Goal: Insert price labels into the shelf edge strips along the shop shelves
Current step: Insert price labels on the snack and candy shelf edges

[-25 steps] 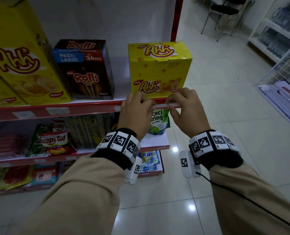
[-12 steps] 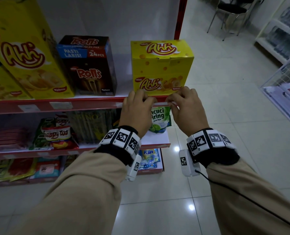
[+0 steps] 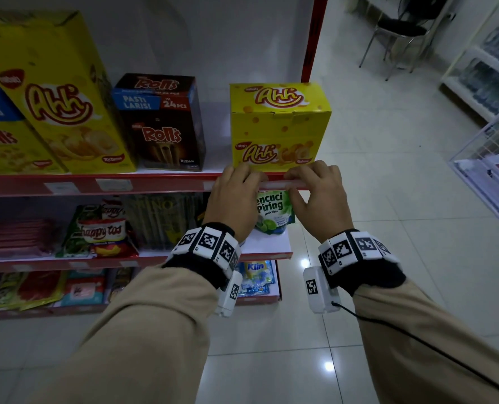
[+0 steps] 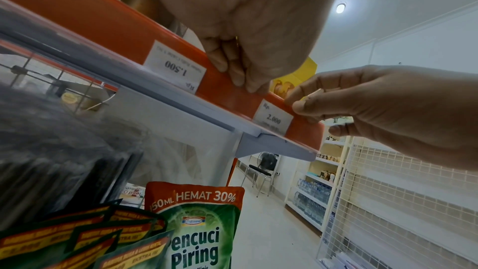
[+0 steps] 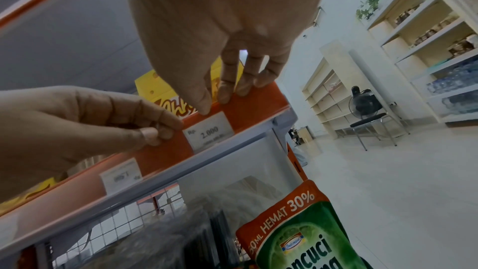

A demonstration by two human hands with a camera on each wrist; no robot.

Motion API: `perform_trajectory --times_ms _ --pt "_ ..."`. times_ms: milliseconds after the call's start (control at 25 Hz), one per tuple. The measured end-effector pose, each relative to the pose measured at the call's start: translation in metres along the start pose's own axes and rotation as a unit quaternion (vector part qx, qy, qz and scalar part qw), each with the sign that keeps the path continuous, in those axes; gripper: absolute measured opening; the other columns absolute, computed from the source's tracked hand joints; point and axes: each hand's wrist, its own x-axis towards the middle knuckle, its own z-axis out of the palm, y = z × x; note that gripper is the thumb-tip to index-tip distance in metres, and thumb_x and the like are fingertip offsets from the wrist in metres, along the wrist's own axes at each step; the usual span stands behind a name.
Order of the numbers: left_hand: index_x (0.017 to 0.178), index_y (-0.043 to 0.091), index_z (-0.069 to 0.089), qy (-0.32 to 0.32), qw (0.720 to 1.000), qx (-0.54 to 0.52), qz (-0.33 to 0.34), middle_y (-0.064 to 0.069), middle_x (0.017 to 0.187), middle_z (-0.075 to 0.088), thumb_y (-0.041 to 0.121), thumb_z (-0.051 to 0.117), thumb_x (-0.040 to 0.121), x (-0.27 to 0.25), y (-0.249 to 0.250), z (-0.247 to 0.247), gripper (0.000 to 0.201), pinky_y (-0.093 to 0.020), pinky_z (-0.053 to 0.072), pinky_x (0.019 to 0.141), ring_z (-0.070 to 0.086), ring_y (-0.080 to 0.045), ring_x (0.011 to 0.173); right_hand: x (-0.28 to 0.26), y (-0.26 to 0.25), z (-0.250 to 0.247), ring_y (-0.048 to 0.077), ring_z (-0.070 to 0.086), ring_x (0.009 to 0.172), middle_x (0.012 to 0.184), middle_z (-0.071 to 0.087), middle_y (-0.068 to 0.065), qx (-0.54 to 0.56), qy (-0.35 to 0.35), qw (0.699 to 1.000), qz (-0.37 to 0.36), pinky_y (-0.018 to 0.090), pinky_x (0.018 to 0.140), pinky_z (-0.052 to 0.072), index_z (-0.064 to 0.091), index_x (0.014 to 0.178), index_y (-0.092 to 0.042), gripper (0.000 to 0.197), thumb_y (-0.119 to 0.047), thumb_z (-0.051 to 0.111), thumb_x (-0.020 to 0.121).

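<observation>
A white price label (image 4: 273,119) marked 2.000 sits in the red shelf edge strip (image 3: 154,183) near its right end, below a yellow Ahh box (image 3: 277,126). My left hand (image 3: 242,185) curls over the strip just left of the label and pinches it with thumb and fingers (image 5: 160,130). On the label's other side my right hand (image 3: 300,185) hooks over the top rim. One of its fingertips (image 4: 300,105) is on the label's upper right corner, and the thumb is below the strip. In the right wrist view the label (image 5: 209,132) lies between both hands.
Another label (image 4: 175,66) marked 1.500 is in the strip further left. Rolls boxes (image 3: 160,123) stand on the shelf above. A green dish soap pouch (image 3: 271,211) hangs just under my hands. White floor, a chair (image 3: 400,33) and wire shelving (image 3: 490,158) lie to the right.
Both hands stay at the strip's right end. The label held between them has gone from in front of the strip to flat inside it. The view has moved closer.
</observation>
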Motion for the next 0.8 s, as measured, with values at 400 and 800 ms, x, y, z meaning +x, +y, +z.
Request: perform_trajectory --times_ms 400,800 --pt "0.135 0.016 0.045 -0.003 0.987 0.152 0.045 -0.004 0.132 0.051 0.014 0.047 0.073 -0.041 -0.058 -0.027 0.062 -0.046 0.018 0.106 0.044 -0.024 0.122 0.004 -0.058 0.025 0.035 0.049 0.099 0.103 0.061 0.007 -0.083 0.014 0.996 0.002 0.039 0.075 0.034 0.068 0.100 -0.017 0.027 -0.016 0.066 0.074" --pt "0.129 0.014 0.049 0.009 0.983 0.167 0.073 -0.013 0.125 0.050 0.013 0.045 0.069 -0.054 -0.112 -0.050 0.060 -0.041 0.027 0.092 0.039 -0.031 0.110 0.006 -0.110 0.060 0.036 0.052 0.098 0.102 0.059 0.017 -0.066 -0.013 0.996 -0.055 0.041 0.078 0.047 0.062 0.104 -0.001 0.030 -0.002 0.061 0.074"
